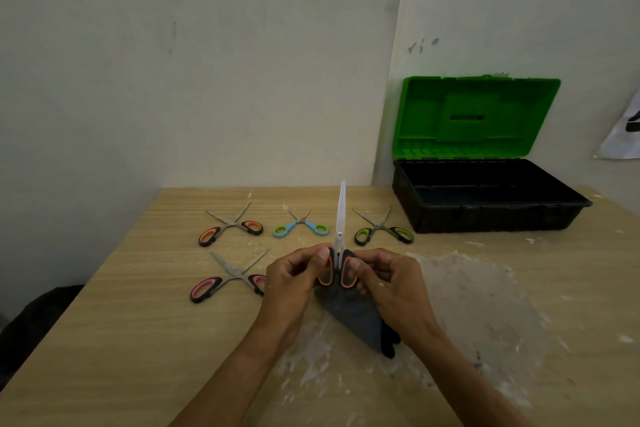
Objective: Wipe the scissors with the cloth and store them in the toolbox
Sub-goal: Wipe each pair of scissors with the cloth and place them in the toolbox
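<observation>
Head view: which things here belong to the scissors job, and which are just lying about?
Job: held scissors, cloth, open toolbox, left hand, right hand; waiting on the table: orange scissors, blue scissors, green scissors, pink scissors.
Lying about: wall paper sheet, dark bundle, white dust.

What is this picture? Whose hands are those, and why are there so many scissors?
There is no machine here. The camera sits on a person's head and looks down, so you see their own two arms. The left hand and the right hand each pinch a handle of the held scissors, whose blades are shut and point up. Just below the hands is a dark cloth for wiping. Four more pairs lie open on the wooden table: an orange pair, a blue pair, a green pair and a pink pair. At the back right stands a black toolbox with its green lid up.
</observation>
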Demonstrator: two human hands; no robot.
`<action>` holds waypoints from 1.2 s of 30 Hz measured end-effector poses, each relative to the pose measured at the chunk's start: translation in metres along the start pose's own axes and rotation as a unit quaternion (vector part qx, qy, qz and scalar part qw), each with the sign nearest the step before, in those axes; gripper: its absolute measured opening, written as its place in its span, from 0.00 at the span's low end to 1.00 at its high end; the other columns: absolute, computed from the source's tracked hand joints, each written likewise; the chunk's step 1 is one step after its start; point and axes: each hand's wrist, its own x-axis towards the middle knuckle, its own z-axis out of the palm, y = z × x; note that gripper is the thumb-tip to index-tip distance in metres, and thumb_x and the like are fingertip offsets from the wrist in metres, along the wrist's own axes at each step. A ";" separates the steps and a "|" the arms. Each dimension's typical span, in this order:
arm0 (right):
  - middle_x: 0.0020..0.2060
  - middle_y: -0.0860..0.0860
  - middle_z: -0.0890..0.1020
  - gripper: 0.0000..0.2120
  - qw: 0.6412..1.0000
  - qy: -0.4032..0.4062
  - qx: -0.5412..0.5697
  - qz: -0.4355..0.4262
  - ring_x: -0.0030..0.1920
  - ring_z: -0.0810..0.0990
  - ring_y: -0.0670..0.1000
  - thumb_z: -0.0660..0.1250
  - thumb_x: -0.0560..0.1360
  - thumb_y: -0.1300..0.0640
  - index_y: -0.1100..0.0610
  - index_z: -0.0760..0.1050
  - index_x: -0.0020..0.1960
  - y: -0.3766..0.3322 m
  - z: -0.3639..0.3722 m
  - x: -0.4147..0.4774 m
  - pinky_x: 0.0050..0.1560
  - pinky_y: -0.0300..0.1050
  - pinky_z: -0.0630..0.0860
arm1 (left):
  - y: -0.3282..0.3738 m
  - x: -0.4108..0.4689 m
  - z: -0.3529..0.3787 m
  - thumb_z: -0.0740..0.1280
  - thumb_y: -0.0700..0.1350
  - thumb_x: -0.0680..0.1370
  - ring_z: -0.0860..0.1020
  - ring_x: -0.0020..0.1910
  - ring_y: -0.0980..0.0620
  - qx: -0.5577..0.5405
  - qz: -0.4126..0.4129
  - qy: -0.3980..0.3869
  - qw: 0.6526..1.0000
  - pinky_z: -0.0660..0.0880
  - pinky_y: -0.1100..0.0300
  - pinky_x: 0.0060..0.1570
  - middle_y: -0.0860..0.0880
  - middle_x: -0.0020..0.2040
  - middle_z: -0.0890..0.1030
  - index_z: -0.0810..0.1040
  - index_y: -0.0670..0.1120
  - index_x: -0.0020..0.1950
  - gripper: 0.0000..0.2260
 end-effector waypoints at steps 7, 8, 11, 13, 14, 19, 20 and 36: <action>0.37 0.43 0.85 0.04 0.994 -0.012 -0.103 0.022 0.37 0.83 0.40 0.69 0.77 0.52 0.47 0.83 0.48 0.001 -0.023 0.028 0.38 0.32 0.78 | -0.005 0.015 0.022 0.71 0.42 0.78 0.85 0.48 0.53 0.001 0.004 -0.008 1.000 0.80 0.61 0.50 0.48 0.47 0.89 0.87 0.47 0.52 0.06; 0.38 0.42 0.85 0.04 0.993 0.005 -0.117 0.016 0.39 0.82 0.39 0.69 0.76 0.51 0.47 0.83 0.49 -0.001 -0.029 0.039 0.40 0.32 0.78 | -0.004 0.017 0.030 0.72 0.43 0.78 0.85 0.46 0.55 0.014 0.012 -0.009 1.000 0.79 0.64 0.47 0.49 0.45 0.89 0.88 0.48 0.51 0.05; 0.36 0.45 0.86 0.04 0.997 0.040 -0.057 0.039 0.35 0.82 0.40 0.72 0.75 0.53 0.52 0.84 0.48 -0.011 -0.056 0.073 0.37 0.33 0.77 | -0.001 0.028 0.063 0.72 0.42 0.78 0.81 0.38 0.57 -0.004 0.020 -0.022 1.000 0.78 0.65 0.42 0.49 0.40 0.87 0.87 0.44 0.52 0.06; 0.30 0.46 0.84 0.01 0.997 0.018 -0.039 0.066 0.29 0.79 0.41 0.73 0.74 0.57 0.54 0.83 0.45 -0.013 -0.077 0.093 0.31 0.32 0.74 | 0.002 0.039 0.084 0.72 0.42 0.78 0.79 0.37 0.55 -0.020 0.016 -0.042 0.999 0.80 0.61 0.41 0.49 0.37 0.85 0.87 0.43 0.52 0.06; 0.29 0.48 0.83 0.03 0.996 0.008 -0.037 0.080 0.28 0.78 0.43 0.73 0.74 0.57 0.56 0.83 0.45 -0.011 -0.089 0.103 0.30 0.33 0.74 | 0.002 0.046 0.092 0.72 0.43 0.78 0.79 0.36 0.54 -0.014 0.024 -0.058 0.998 0.81 0.58 0.42 0.48 0.37 0.85 0.87 0.43 0.52 0.06; 0.37 0.58 0.83 0.10 0.987 0.086 -0.066 0.119 0.31 0.79 0.48 0.71 0.75 0.61 0.66 0.82 0.52 0.007 -0.159 0.179 0.32 0.39 0.77 | -0.013 0.085 0.115 0.71 0.56 0.78 0.80 0.53 0.61 0.335 0.222 -0.173 0.899 0.74 0.64 0.57 0.53 0.55 0.86 0.83 0.49 0.61 0.16; 0.39 0.59 0.83 0.10 0.983 0.112 -0.078 0.124 0.31 0.79 0.48 0.72 0.75 0.62 0.67 0.82 0.53 0.014 -0.168 0.195 0.33 0.39 0.77 | -0.019 0.088 0.118 0.69 0.58 0.78 0.77 0.60 0.59 0.415 0.251 -0.210 0.849 0.70 0.62 0.64 0.51 0.61 0.83 0.81 0.49 0.66 0.20; 0.35 0.57 0.82 0.05 0.910 -0.101 -0.218 0.338 0.26 0.78 0.47 0.69 0.76 0.65 0.65 0.81 0.43 0.129 -0.169 0.283 0.26 0.39 0.78 | -0.072 0.087 0.114 0.43 0.74 0.77 0.47 0.81 0.59 0.602 0.201 -0.360 0.683 0.39 0.58 0.77 0.57 0.83 0.54 0.62 0.57 0.80 0.37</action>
